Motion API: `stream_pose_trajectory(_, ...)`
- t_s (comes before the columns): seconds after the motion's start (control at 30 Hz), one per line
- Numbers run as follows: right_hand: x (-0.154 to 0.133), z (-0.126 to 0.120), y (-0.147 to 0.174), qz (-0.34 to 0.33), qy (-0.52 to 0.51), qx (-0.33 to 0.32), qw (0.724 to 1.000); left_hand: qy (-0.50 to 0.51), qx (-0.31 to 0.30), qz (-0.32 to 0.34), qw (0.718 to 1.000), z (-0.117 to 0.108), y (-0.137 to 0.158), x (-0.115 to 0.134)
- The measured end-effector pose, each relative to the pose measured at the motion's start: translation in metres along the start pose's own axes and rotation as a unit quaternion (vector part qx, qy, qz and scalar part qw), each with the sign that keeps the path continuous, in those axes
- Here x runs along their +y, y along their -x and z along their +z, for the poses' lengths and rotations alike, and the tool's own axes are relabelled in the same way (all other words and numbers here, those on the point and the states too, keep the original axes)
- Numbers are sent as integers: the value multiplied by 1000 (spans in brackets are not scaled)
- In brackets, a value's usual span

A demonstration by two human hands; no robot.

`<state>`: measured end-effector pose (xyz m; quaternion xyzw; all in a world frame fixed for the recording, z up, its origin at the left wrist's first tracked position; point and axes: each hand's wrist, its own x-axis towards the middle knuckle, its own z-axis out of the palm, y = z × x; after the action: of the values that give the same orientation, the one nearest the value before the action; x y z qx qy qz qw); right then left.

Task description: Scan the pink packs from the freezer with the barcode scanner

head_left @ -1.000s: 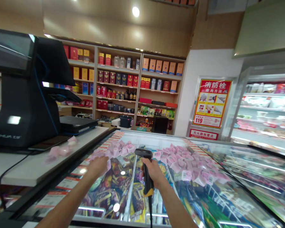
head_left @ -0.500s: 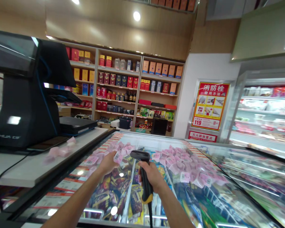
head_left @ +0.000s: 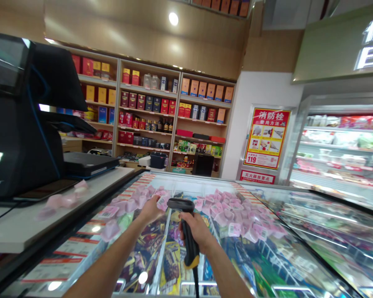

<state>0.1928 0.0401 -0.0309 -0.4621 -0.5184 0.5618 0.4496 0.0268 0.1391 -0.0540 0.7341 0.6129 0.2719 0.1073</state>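
Note:
My right hand [head_left: 199, 231] is wrapped round the handle of a black and yellow barcode scanner [head_left: 180, 205]. The scanner's head points left, and its cable runs down toward me. Just left of that head, my left hand [head_left: 152, 210] pinches a small pink pack with a white barcode label [head_left: 163, 202]. Similar pink packs [head_left: 133, 203] lie beside and beyond my left hand on the glass top. To the right of the scanner spreads a larger heap of labelled pink packs [head_left: 236, 213].
A glass-topped freezer [head_left: 186, 178] full of coloured packages stretches below my hands. Left of it, a white counter [head_left: 15, 236] carries a black till [head_left: 21, 120], a phone-like slab [head_left: 46, 189] and several pink packs [head_left: 64, 200]. Shelves of boxes [head_left: 146, 103] stand behind.
The view has turned a little to the right, so the surroundings sit further left. Both hands keep their grips, and the pink pack stays close to the scanner's head.

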Motion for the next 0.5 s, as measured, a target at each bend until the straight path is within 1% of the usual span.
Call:
stream_pose_trajectory(0.17, 4, -8, 2, -10, -38, -21, 999, 3, -3, -5, 1000, 5, -4, 2)
stream_pose_trajectory(0.23, 4, -9, 2, -7, -32, -15, 999, 0, -6, -5, 1000, 5, -4, 4)
stream_pose_trajectory(0.37, -2, -14, 0, -4, 7, 34, 999, -7, -24, -10, 1000, 8, -3, 8)
stream_pose_trajectory(0.5, -3, -29, -6, -6, 15, 100, 995, -8, -55, -7, 998, 22, 0, 18)
